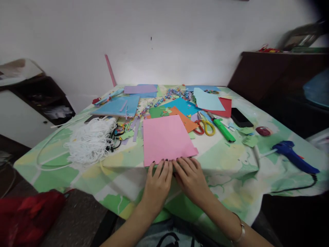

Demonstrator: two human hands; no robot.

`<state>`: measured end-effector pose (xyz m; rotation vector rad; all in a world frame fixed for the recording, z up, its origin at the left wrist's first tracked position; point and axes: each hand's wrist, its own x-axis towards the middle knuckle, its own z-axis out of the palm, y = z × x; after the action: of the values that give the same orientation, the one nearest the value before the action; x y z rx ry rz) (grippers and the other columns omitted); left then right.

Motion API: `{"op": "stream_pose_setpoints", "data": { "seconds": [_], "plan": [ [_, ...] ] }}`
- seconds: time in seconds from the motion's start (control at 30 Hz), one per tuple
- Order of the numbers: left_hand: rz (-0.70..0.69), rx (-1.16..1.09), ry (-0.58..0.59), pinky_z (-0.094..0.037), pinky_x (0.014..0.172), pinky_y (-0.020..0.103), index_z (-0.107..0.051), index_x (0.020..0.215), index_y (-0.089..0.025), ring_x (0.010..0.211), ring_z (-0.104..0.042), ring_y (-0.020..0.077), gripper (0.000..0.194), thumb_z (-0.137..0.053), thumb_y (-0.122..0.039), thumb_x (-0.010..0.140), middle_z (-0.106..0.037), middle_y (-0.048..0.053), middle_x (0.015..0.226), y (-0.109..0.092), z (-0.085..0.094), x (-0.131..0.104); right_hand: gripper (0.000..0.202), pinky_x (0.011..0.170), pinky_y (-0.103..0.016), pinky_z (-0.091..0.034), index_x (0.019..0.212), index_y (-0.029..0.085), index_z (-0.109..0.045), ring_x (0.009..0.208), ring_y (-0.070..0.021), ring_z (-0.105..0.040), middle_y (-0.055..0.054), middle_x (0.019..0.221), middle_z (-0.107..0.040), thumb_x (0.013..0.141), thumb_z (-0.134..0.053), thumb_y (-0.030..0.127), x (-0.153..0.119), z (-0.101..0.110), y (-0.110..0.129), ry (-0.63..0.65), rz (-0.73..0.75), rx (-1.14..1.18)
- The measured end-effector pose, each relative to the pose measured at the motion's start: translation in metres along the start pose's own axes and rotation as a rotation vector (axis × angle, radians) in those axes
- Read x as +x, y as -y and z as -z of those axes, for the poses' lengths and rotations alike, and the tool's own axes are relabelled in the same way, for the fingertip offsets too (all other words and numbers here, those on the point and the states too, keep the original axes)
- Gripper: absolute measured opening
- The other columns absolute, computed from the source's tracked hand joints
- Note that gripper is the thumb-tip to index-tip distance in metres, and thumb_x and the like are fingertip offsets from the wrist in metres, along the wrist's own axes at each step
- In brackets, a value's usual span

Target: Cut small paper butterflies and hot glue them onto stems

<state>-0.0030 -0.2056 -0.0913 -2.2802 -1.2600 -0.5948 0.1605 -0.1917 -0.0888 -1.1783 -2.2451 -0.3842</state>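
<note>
A pink sheet of paper [167, 139] lies at the near edge of the table, with a small flap sticking out at its lower right corner. My left hand [158, 180] has its fingertips along the paper's near edge, close to the middle. Beside it, my right hand [190, 175] holds the same edge a little further right, and the two hands almost touch. Both thumbs are hidden below the fingers. Just beyond the sheet are an orange paper [184, 120], scissors [209, 127] with red and yellow handles, and a green utility knife [223, 129].
White cord [91, 142] is heaped on the left. A blue glue gun [295, 156] and a black phone [241, 117] lie on the right. Blue sheets [115, 106], a red sheet [226, 106] and a curled paper chain [176, 92] lie further back on the patterned tablecloth [231, 161].
</note>
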Motion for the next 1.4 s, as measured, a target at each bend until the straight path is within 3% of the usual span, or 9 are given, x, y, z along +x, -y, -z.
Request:
{"op": "stream_pose_setpoints", "data": {
  "seconds": [0.23, 0.4, 0.57, 0.63, 0.77, 0.83, 0.93, 1.1, 1.4],
  "plan": [
    [0.067, -0.016, -0.007, -0.032, 0.102, 0.046, -0.056, 0.126, -0.011, 0.111, -0.055, 0.0263, 0.039, -0.041, -0.010, 0.089, -0.067, 0.012, 0.113, 0.017, 0.001, -0.018, 0.033, 0.097, -0.046, -0.031, 0.120, 0.020, -0.058, 0.113, -0.0263, -0.053, -0.011, 0.118, -0.065, 0.088, -0.056, 0.029, -0.014, 0.016, -0.033, 0.067, -0.054, -0.071],
    [0.071, -0.019, -0.008, -0.029, 0.102, 0.050, -0.054, 0.126, -0.009, 0.109, -0.057, 0.0271, 0.040, -0.046, -0.008, 0.086, -0.066, 0.014, 0.115, 0.038, 0.015, -0.033, 0.035, 0.094, -0.047, -0.033, 0.121, 0.018, -0.059, 0.111, -0.0282, -0.052, -0.012, 0.118, -0.064, 0.089, -0.055, 0.032, -0.027, 0.033, -0.055, 0.098, -0.096, -0.088],
    [0.164, -0.114, 0.014, -0.035, 0.093, 0.051, -0.064, 0.104, -0.012, 0.098, -0.059, 0.0282, 0.025, -0.051, -0.021, 0.085, -0.069, 0.012, 0.099, 0.041, 0.032, -0.008, 0.023, 0.083, -0.045, -0.036, 0.104, 0.022, -0.069, 0.103, -0.0307, -0.049, -0.011, 0.110, -0.064, 0.085, -0.058, 0.030, -0.007, 0.040, -0.053, 0.107, -0.248, -0.018],
    [0.224, -0.179, 0.141, -0.041, 0.081, 0.044, -0.066, 0.084, -0.014, 0.090, -0.059, 0.0281, 0.022, -0.052, -0.030, 0.085, -0.068, 0.011, 0.088, 0.040, 0.033, 0.015, 0.016, 0.078, -0.041, -0.037, 0.091, 0.023, -0.073, 0.095, -0.0277, -0.050, -0.011, 0.102, -0.063, 0.082, -0.059, 0.024, 0.013, 0.039, -0.045, 0.129, -0.316, 0.049],
    [0.378, -0.499, 0.529, -0.044, 0.068, 0.031, -0.062, 0.071, -0.016, 0.073, -0.061, 0.0200, 0.015, -0.051, -0.021, 0.081, -0.067, 0.007, 0.076, 0.040, 0.025, 0.064, 0.016, 0.076, -0.033, -0.039, 0.081, 0.017, -0.073, 0.085, -0.0217, -0.055, -0.010, 0.084, -0.065, 0.077, -0.058, 0.013, 0.056, 0.029, -0.028, 0.361, -0.508, 0.356],
    [0.563, -0.671, 0.749, -0.044, 0.062, 0.029, -0.060, 0.065, -0.016, 0.066, -0.063, 0.0189, 0.015, -0.053, -0.022, 0.077, -0.066, 0.007, 0.067, 0.043, 0.020, 0.080, 0.014, 0.066, -0.027, -0.041, 0.076, 0.017, -0.072, 0.072, -0.0172, -0.058, -0.006, 0.073, -0.067, 0.070, -0.061, 0.011, 0.071, 0.023, -0.024, 0.450, -0.554, 0.454],
    [0.631, -0.831, 0.939, -0.041, 0.050, 0.025, -0.056, 0.056, -0.015, 0.048, -0.060, 0.0150, 0.021, -0.053, -0.025, 0.075, -0.064, 0.004, 0.054, 0.051, 0.017, 0.092, 0.010, 0.052, -0.021, -0.040, 0.069, 0.017, -0.069, 0.057, -0.0124, -0.059, -0.003, 0.065, -0.068, 0.066, -0.062, 0.011, 0.080, 0.015, -0.026, 0.522, -0.626, 0.541],
    [0.762, -0.996, 1.124, -0.033, 0.043, 0.023, -0.057, 0.050, -0.011, 0.039, -0.055, 0.0118, 0.022, -0.058, -0.022, 0.069, -0.060, 0.004, 0.044, 0.060, 0.016, 0.103, 0.006, 0.038, -0.016, -0.035, 0.067, 0.015, -0.064, 0.038, -0.0078, -0.053, 0.001, 0.049, -0.062, 0.063, -0.064, 0.011, 0.083, 0.004, -0.038, 0.667, -0.721, 0.745],
    [0.833, -1.062, 1.217, -0.029, 0.041, 0.020, -0.062, 0.050, -0.010, 0.041, -0.056, 0.0106, 0.022, -0.061, -0.022, 0.068, -0.061, 0.005, 0.043, 0.067, 0.009, 0.102, 0.011, 0.032, -0.017, -0.032, 0.054, 0.016, -0.056, 0.030, -0.0075, -0.046, 0.006, 0.034, -0.049, 0.057, -0.065, 0.009, 0.083, 0.001, -0.050, 0.706, -0.810, 0.886]
  ]
}}
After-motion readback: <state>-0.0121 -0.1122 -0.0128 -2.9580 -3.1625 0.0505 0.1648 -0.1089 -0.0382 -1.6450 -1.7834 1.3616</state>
